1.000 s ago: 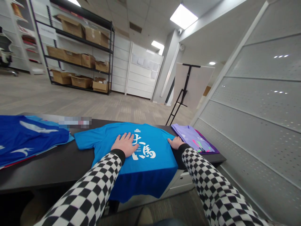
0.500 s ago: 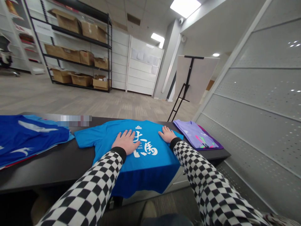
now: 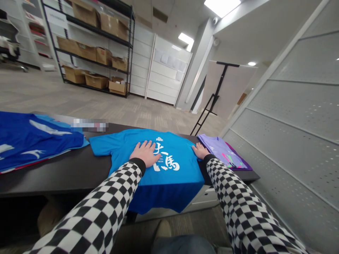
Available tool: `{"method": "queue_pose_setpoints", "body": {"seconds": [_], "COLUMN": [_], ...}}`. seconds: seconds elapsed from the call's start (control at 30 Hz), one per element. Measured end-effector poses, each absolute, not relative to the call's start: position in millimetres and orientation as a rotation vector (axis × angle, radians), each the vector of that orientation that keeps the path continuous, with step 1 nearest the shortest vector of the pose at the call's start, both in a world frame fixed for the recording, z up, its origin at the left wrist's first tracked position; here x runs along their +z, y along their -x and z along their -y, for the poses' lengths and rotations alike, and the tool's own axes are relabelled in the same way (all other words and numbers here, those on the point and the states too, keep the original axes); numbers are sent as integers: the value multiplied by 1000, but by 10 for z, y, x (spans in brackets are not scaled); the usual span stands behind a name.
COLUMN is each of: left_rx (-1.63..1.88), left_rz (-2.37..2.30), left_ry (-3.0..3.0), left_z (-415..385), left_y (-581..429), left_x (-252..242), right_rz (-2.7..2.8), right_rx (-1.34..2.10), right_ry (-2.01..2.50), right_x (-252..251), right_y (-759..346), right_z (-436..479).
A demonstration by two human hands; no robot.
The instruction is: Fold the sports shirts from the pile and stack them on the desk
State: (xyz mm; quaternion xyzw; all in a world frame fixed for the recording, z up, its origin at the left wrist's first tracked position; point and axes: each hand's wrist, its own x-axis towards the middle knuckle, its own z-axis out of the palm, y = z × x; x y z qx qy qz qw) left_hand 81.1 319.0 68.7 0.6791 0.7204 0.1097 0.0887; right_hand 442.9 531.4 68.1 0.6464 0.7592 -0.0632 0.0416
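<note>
A bright blue T-shirt (image 3: 172,187) lies spread on a black table (image 3: 53,180), with white brush-style characters (image 3: 166,160) across its chest. Its lower part hangs over the table's near edge. My left hand (image 3: 145,153) rests flat on the shirt, just left of the print, fingers apart. At the shirt's right edge, my right hand (image 3: 200,151) lies palm down, holding nothing. Checkered black-and-white sleeves cover both forearms. The shirt's right sleeve is hidden or folded out of sight.
A folded blue garment (image 3: 34,137) lies on the table's left. A lilac shirt (image 3: 219,153) on a purple one sits to the right. A perforated white panel wall (image 3: 291,123) stands on the right. Metal shelves with cardboard boxes (image 3: 95,49) stand beyond the table.
My right hand has slid rightward to the shirt's edge since half a second ago. My left hand stays in about the same place on the shirt. The view has tilted slightly.
</note>
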Motion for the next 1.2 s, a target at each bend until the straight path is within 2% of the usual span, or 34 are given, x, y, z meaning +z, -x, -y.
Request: {"method": "queue_pose_setpoints", "body": {"seconds": [0.2, 0.37, 0.57, 0.77, 0.9, 1.07, 1.2], "left_rx": [319, 305, 321, 315, 312, 326, 318], "left_rz": [-2130, -2132, -2130, -2130, -2124, -2124, -2148], "left_ry": [-2003, -2023, -2016, -2019, -2026, -2032, -2025], "left_z": [-3204, -3170, -3169, -3160, -3160, -3157, -3169], "left_y": [-820, -826, -837, -841, -840, -842, -849], "left_x": [689, 717, 717, 735, 735, 740, 717], "right_rz": [-2258, -2431, -2441, -2496, -2513, -2691, -2837], "right_rx": [-117, -19, -175, -159, -115, 151, 56], "right_ry": [-1997, -1936, -1794, -1758, -1703, -1576, -1515], "right_x": [804, 960, 744, 845, 811, 883, 830], "right_y": [-4467, -4188, -3965, -3814, -3703, -3568, -3399], "right_z": [-5383, -5516, -5419, -5405, -5253, -4954, -4575]}}
